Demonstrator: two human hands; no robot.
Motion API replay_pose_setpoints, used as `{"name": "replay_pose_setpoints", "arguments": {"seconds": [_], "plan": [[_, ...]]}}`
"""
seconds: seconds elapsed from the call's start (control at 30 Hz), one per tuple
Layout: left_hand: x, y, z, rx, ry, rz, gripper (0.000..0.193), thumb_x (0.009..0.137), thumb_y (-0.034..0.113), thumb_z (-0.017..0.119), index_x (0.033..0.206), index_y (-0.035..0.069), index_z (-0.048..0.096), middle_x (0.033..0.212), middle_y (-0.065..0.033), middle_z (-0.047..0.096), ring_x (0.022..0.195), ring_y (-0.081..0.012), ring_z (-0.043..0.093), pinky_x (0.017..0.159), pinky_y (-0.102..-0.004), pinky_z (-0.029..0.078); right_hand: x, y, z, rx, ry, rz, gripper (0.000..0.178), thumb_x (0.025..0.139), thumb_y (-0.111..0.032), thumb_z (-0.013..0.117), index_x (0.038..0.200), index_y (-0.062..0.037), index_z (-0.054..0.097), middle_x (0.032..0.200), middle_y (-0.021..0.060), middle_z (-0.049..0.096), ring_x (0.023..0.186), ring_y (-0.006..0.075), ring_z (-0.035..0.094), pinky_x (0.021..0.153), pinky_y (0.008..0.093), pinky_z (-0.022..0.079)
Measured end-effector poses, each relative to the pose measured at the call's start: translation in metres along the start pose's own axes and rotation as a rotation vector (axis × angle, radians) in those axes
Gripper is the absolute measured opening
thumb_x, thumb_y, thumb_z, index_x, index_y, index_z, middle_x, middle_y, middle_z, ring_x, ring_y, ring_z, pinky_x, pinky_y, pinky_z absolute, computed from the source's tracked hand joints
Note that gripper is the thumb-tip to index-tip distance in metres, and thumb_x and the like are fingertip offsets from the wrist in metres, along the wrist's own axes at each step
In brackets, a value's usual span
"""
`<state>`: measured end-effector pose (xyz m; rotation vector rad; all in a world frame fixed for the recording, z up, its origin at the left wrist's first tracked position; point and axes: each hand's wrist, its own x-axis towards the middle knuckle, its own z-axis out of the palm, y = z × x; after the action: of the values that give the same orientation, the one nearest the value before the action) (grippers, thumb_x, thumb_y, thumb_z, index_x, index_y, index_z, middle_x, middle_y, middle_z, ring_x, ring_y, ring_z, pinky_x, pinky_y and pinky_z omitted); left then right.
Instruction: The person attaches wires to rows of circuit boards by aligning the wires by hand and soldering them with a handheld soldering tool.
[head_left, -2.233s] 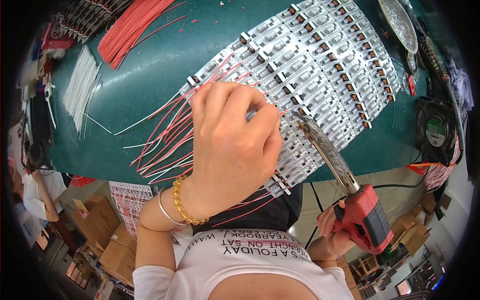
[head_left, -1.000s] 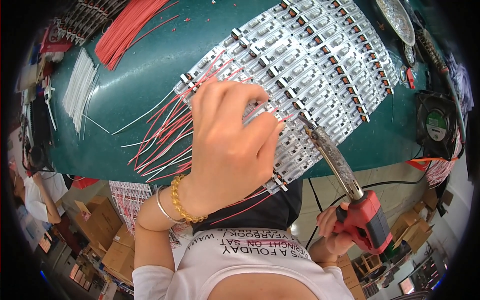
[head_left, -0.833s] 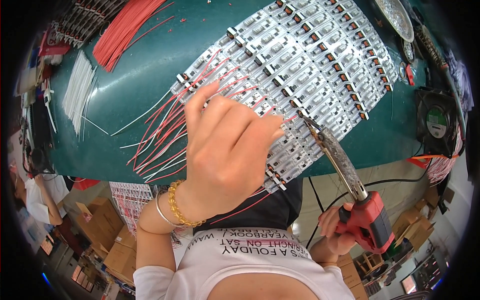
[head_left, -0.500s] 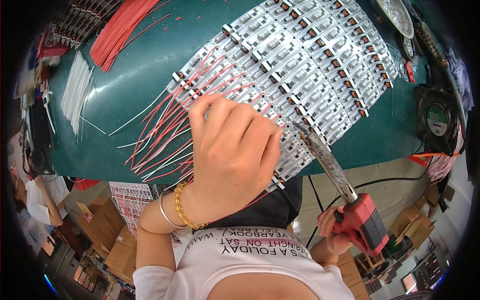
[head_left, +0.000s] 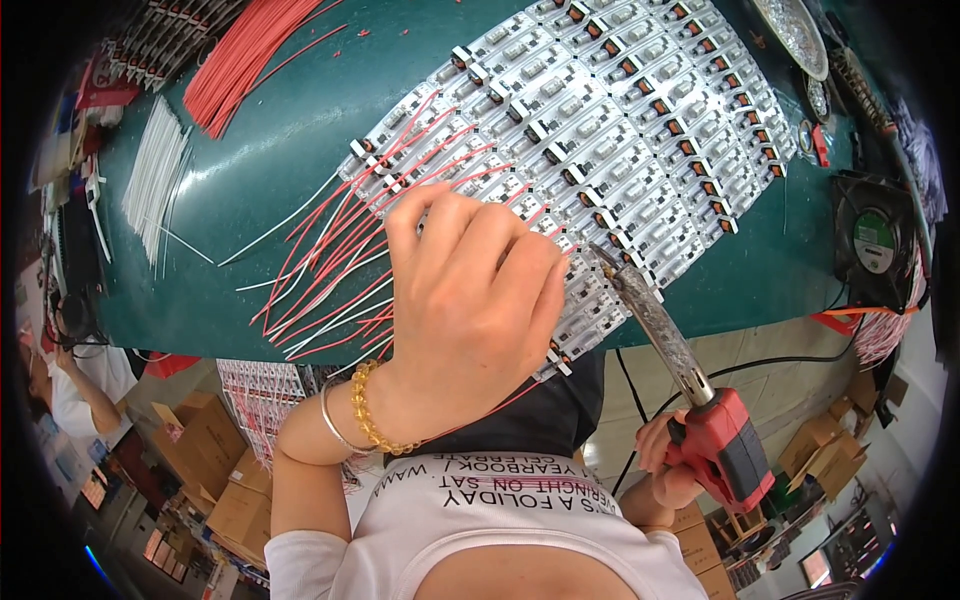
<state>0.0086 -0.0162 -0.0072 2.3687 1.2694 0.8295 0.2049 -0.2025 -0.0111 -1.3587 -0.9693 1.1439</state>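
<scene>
A large panel of small white circuit boards [head_left: 600, 140] with copper coils lies slanted across the green table. Rows of red wires [head_left: 330, 245] and white wires [head_left: 290, 213] run from its left part toward the table's near edge. Over the panel's near left part is my left hand [head_left: 475, 290], its fingers closed in a pinch on a red wire whose end shows just past the fingertips. The fingers hide part of the boards. My right hand [head_left: 668, 460] grips the red and black handle of a soldering gun [head_left: 735, 450]. Its dark tip touches or hovers by the boards beside my left fingertips; I cannot tell which.
Bundles of red wires [head_left: 240, 65] and white wires [head_left: 153, 185] lie at the table's left. A small black fan [head_left: 868, 232] stands at the right, below a metal dish [head_left: 795, 35]. A black cable [head_left: 770, 360] hangs near the gun. Cardboard boxes [head_left: 200, 440] and another person [head_left: 85, 385] are at left.
My left hand has shifted very slightly to the right, and the soldering gun's tip has barely moved. Both grips stay as they were.
</scene>
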Motion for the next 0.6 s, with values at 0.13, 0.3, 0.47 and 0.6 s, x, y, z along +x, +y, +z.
{"name": "replay_pose_setpoints", "arguments": {"seconds": [0.13,0.3,0.47,0.6], "plan": [[0.001,-0.002,-0.001,0.011,-0.012,-0.001,0.016,0.066,0.003,0.072,0.073,0.007,0.058,0.072,-0.0031,0.05,0.074,-0.0233,0.049,0.082,-0.0418,0.037,0.005,-0.003,0.006,-0.009,-0.003,0.009,0.08,0.079,-0.061,0.057,0.123,0.0041,0.042,0.049,-0.0034,0.043,0.041,0.0104,0.043,0.043,0.0251,0.038],[0.003,0.002,-0.016,0.032,-0.002,-0.017,0.017,0.066,0.004,0.072,0.076,0.007,0.059,0.073,-0.0033,0.051,0.074,-0.0238,0.05,0.081,-0.0415,0.037,0.009,0.0,0.008,0.075,-0.01,-0.053,0.078,0.081,-0.059,0.057,0.124,0.004,0.041,0.049,-0.0026,0.043,0.04,0.0107,0.043,0.043,0.0254,0.038],[0.038,-0.069,-0.058,0.492,0.073,-0.029,0.015,0.073,0.011,0.064,0.084,0.004,0.058,0.082,-0.0089,0.053,0.081,-0.0257,0.051,0.076,-0.0403,0.039,0.005,0.001,0.003,0.131,0.085,-0.087,0.072,0.084,-0.054,0.056,0.124,0.0037,0.041,0.047,-0.0009,0.043,0.038,0.0109,0.041,0.04,0.0255,0.037],[0.066,-0.14,-0.077,0.746,0.046,0.141,0.015,0.07,0.008,0.063,0.083,0.003,0.058,0.085,-0.0092,0.054,0.086,-0.0258,0.051,0.073,-0.0376,0.041,0.014,0.003,0.003,0.175,0.039,-0.136,0.068,0.087,-0.049,0.055,0.124,0.0061,0.04,0.047,-0.0005,0.042,0.038,0.0109,0.041,0.04,0.0248,0.038]]}}
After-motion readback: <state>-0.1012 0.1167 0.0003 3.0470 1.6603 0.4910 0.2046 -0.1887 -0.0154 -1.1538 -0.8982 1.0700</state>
